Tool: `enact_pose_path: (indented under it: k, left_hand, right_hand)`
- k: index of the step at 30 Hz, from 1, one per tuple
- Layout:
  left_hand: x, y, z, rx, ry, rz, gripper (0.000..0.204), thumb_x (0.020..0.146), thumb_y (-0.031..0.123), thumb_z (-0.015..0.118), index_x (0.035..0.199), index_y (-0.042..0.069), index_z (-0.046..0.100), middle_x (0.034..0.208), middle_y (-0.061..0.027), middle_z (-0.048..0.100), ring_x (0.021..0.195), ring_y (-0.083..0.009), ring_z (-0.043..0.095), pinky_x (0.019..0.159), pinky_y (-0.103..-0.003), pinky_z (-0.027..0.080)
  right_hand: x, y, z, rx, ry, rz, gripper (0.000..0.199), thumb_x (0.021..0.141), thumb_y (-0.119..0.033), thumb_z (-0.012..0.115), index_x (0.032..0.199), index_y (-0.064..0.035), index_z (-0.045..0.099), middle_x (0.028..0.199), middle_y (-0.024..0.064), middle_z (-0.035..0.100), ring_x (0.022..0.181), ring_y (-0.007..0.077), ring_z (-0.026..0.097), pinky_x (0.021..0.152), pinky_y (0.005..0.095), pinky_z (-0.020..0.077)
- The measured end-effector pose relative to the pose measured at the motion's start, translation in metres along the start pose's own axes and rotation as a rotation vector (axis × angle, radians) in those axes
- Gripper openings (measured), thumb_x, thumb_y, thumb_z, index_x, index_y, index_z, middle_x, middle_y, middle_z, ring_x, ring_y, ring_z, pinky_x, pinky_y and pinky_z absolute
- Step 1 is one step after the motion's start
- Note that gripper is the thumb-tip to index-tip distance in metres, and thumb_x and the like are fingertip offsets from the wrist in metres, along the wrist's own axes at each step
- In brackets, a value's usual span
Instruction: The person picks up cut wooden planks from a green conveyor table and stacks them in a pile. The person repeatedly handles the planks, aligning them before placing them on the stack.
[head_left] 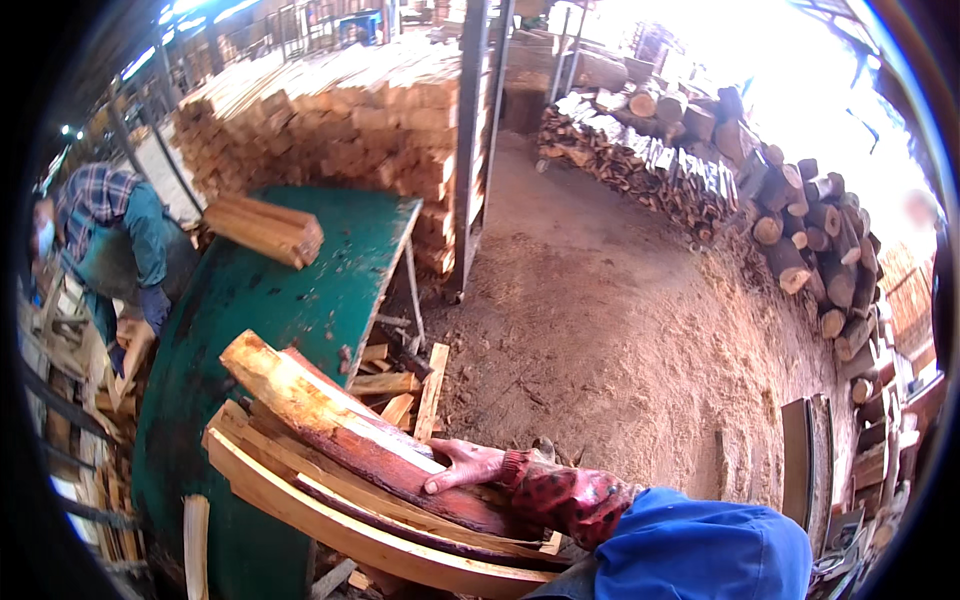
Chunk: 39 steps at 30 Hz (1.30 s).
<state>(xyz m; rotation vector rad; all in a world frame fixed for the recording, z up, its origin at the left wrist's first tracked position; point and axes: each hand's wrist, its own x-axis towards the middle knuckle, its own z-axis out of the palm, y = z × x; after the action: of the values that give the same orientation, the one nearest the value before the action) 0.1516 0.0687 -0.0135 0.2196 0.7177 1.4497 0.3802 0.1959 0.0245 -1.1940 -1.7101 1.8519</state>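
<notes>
My right hand (468, 467) lies on a bark-edged slab of timber (335, 405), its thumb on top and its fingers at the far edge. The sleeve is red with dark spots, with blue cloth higher up the arm. Beneath and beside this slab run several long, pale sawn boards (375, 540), slanting from the lower middle up to the left. Their left ends reach over a green metal table (215, 390). My left hand does not show; the boards may hide it.
Squared timber (265, 232) lies on the table's far part. At left, a co-worker's gloved hand (153, 305) is near wood pieces. Behind stand a steel post (470, 150) and stacked timber (350, 125). Logs (790, 265) are piled right; offcuts (385, 384) lie beside the table.
</notes>
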Motion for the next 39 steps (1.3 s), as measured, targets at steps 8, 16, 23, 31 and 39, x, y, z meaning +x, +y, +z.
enact_pose_path:
  k: [8, 16, 23, 31, 39]
  left_hand:
    - [0.100, -0.089, 0.100, 0.132, -0.162, -0.188, 0.081, 0.092, 0.067, 0.033, 0.148, 0.010, 0.025, 0.149, -0.0109, 0.031, 0.131, -0.0318, 0.037, 0.110, -0.045, 0.031]
    - [0.183, -0.197, 0.218, 0.224, -0.300, -0.341, 0.080, 0.092, 0.067, 0.033, 0.148, 0.010, 0.025, 0.149, -0.0109, 0.032, 0.131, -0.0321, 0.037, 0.110, -0.045, 0.031]
    - [0.257, -0.258, 0.303, 0.281, -0.410, -0.422, 0.080, 0.092, 0.067, 0.033, 0.148, 0.010, 0.025, 0.148, -0.0109, 0.033, 0.130, -0.0323, 0.038, 0.110, -0.045, 0.031]
    - [0.366, -0.318, 0.354, 0.168, -0.556, -0.548, 0.072, 0.096, 0.061, 0.035, 0.146, 0.009, 0.031, 0.145, -0.0101, 0.040, 0.128, -0.0317, 0.042, 0.109, -0.043, 0.033]
    - [0.481, -0.386, 0.412, 0.174, -0.529, -0.680, 0.070, 0.095, 0.060, 0.039, 0.142, 0.008, 0.037, 0.139, -0.0092, 0.047, 0.122, -0.0304, 0.049, 0.104, -0.044, 0.040]
  right_hand:
    - [-0.078, 0.023, -0.144, 0.231, 0.275, -0.050, 0.094, 0.068, -0.058, 0.077, 0.130, 0.0054, 0.045, 0.118, 0.0175, 0.058, 0.113, 0.0258, 0.053, 0.097, 0.0364, 0.0406]
    - [-0.153, 0.065, -0.281, 0.332, 0.522, -0.078, 0.088, 0.071, -0.056, 0.077, 0.128, 0.0033, 0.047, 0.114, 0.0133, 0.059, 0.109, 0.0207, 0.053, 0.094, 0.0340, 0.0421]
    - [-0.181, 0.055, -0.372, 0.403, 0.681, -0.051, 0.088, 0.071, -0.051, 0.078, 0.132, 0.0031, 0.045, 0.119, 0.0135, 0.057, 0.113, 0.0213, 0.052, 0.098, 0.0342, 0.0400]
    - [-0.158, 0.079, -0.471, 0.401, 0.855, -0.045, 0.083, 0.072, -0.049, 0.078, 0.130, 0.0029, 0.047, 0.117, 0.0133, 0.058, 0.110, 0.0210, 0.053, 0.097, 0.0338, 0.0411]
    - [-0.145, 0.066, -0.573, 0.485, 0.985, 0.005, 0.078, 0.077, -0.041, 0.077, 0.133, 0.0026, 0.045, 0.121, 0.0118, 0.057, 0.113, 0.0195, 0.052, 0.098, 0.0330, 0.0408]
